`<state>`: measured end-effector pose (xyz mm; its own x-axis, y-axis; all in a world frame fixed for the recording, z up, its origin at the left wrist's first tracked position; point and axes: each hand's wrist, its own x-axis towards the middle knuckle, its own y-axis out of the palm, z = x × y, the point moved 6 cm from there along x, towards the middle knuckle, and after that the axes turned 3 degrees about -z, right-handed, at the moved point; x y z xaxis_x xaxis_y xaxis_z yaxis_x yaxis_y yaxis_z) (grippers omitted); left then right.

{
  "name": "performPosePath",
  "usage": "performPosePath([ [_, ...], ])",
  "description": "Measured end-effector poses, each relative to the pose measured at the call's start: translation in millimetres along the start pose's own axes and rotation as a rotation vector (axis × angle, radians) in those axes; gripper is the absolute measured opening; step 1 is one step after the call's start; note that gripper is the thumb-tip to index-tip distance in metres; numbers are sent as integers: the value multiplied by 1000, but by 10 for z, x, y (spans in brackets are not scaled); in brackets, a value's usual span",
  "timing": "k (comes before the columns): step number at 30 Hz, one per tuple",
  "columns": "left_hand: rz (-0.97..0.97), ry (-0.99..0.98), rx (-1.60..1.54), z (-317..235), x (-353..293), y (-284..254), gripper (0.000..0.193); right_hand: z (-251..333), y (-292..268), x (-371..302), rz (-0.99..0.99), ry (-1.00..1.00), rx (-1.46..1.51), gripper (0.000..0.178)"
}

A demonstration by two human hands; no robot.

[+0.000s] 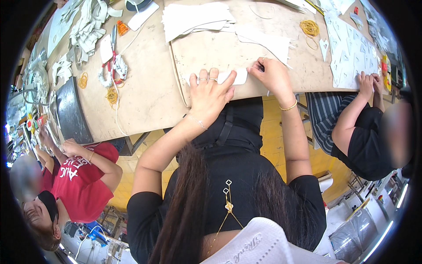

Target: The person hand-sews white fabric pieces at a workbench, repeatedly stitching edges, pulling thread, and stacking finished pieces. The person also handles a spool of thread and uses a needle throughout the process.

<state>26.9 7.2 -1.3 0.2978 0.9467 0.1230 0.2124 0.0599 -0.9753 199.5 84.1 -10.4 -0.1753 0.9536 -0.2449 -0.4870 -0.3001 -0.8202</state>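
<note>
My left hand (pixel 208 93) lies flat with its fingers spread on a narrow white strip (pixel 240 77) near the table's front edge. Just off the strip's right end is my right hand (pixel 273 75), its thumb and fingers pinched together. Something small and dark shows at that pinch, too small to name. Beyond my hands sits a stack of white cut pieces (pixel 198 18), fanned unevenly. Another white piece with a pointed end (pixel 264 40) stretches from the stack toward the right.
Red-handled cutters (pixel 108 68), rubber bands (pixel 112 96) and an orange bottle (pixel 122 28) lie left, near a black curved panel (pixel 72 112). More rubber bands (pixel 310 27) and a sheet with small cut pieces (pixel 351 53) are right. Co-workers sit on both sides.
</note>
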Motion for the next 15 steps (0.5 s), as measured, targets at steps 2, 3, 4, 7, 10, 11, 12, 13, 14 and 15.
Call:
performPosePath([
  [2, 108, 7, -126, 16, 30, 7, 40, 92, -18, -46, -72, -126, -103, 25],
  [3, 168, 20, -212, 25, 63, 30, 37, 139, -44, -53, -112, -216, -136, 23],
  [4, 204, 46, -293, 24, 96, 41, 33, 179, -70, -59, -153, -305, -169, 21],
  [7, 15, 389, -289, 2, 335, -6, 26, 206, -138, 4, -220, -479, -251, 17],
  [10, -14, 610, -270, -11, 454, 60, 27, 186, -176, 132, -241, -558, -266, 16],
  [11, -5, 612, -265, 2, 493, 88, 27, 173, -178, 149, -238, -562, -258, 16],
  [12, 7, 614, -260, 7, 517, 108, 28, 166, -181, 150, -246, -569, -257, 16],
  [13, 17, 623, -259, 10, 531, 118, 28, 156, -181, 154, -248, -563, -255, 16],
  [14, 25, 621, -246, 14, 539, 126, 28, 147, -180, 145, -249, -555, -253, 16],
  [15, 34, 624, -240, 17, 542, 130, 29, 133, -183, 127, -260, -529, -246, 16],
])
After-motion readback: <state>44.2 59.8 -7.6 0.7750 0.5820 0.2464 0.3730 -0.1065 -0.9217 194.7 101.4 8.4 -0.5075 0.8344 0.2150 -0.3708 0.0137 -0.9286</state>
